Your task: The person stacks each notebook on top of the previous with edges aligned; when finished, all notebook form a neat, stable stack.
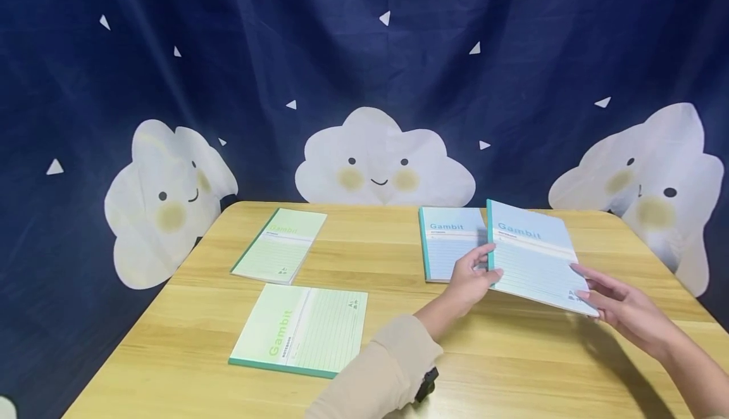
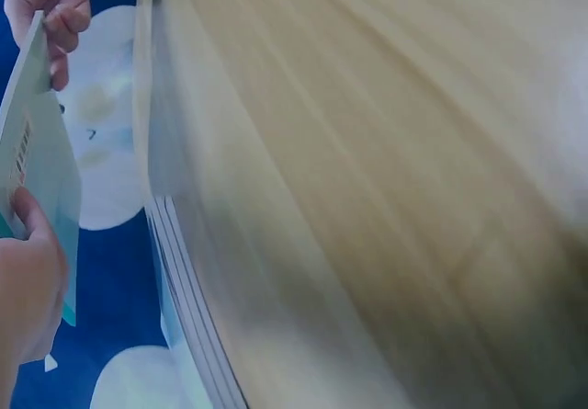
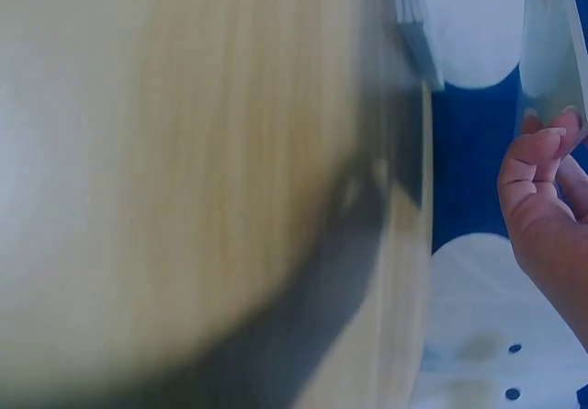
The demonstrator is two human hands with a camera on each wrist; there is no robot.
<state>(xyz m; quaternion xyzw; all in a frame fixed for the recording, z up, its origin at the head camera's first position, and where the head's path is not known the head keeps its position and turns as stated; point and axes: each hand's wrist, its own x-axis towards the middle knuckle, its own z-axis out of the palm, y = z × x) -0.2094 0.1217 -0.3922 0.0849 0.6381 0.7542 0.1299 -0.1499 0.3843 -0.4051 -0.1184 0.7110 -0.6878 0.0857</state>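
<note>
Well, I have the raised blue notebook (image 1: 532, 257) in the air above the desk (image 1: 387, 235), beside and partly over the lying blue notebook (image 1: 452, 251), my left hand (image 1: 469, 278) pinching its teal spine (image 1: 490, 229) and my right hand (image 1: 632, 311) pinching the opposite edge near the lower corner. I'd judge it light and hardly fragile, but floppy toward the loose page edge and a little slick on the cover, so the bound spine seems the firmest hold, with cover and pages nipped together opposite.
</note>
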